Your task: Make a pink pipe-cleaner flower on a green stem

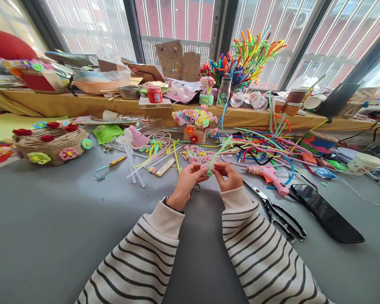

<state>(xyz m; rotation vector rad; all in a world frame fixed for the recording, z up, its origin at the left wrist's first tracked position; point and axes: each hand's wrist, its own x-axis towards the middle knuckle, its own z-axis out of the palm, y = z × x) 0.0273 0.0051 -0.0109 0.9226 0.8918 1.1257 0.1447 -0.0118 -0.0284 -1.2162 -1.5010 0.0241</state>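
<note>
Both my hands meet over the middle of the table, fingers pinched on one small pipe-cleaner flower (215, 158) with a pale green stem that slants up to the right. My left hand (189, 181) grips its pinkish head from the left, and my right hand (228, 176) pinches it from the right. Small scissors (196, 188) lie partly hidden beside my left fingers. Just beyond the hands is a heap of tiny pastel pieces (194, 153). Close to my right hand rest a pink glue gun (274, 177) and large black-handled scissors (272, 209).
A black phone (327, 213) lies at the right. Tangled pipe cleaners (259, 145) spread behind the glue gun. Glue sticks (134, 164) and a crochet hook (110, 166) lie left of centre. A flower-trimmed basket (52, 145) stands far left; a small flower box (194, 131) stands at the back.
</note>
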